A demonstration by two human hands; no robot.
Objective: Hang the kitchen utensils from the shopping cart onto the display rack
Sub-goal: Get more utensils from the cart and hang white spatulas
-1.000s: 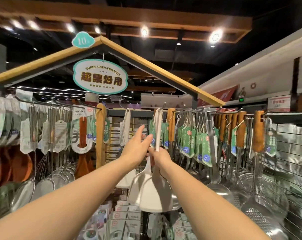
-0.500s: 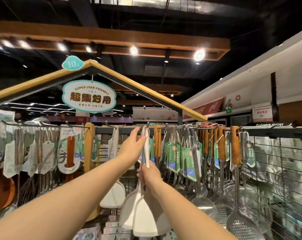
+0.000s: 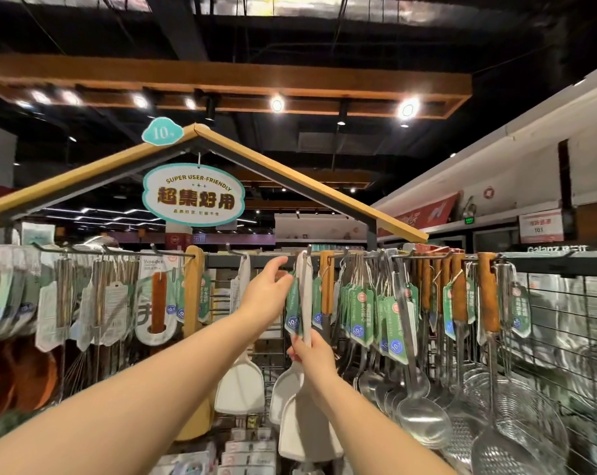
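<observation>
A: Where is the person standing?
B: In a shop aisle under a dark ceiling with spotlights. Ahead of both hands is the display rack (image 3: pixel 218 261), which has a slatted wooden roof and an oval sign (image 3: pixel 193 197).
A: What hangs there?
B: Wire skimmers (image 3: pixel 516 433) and steel ladles (image 3: pixel 423 423) right of the right hand, and packaged wooden utensils (image 3: pixel 158 303) left of the left hand.
A: And the task's piece?
B: A white spatula (image 3: pixel 307 426), upright, with its handle top up at a hook (image 3: pixel 309 250). The right hand (image 3: pixel 310 351) grips the handle low down. The left hand (image 3: pixel 266 293), fingers loose, touches a green tag (image 3: pixel 293 303) beside the handle.
</observation>
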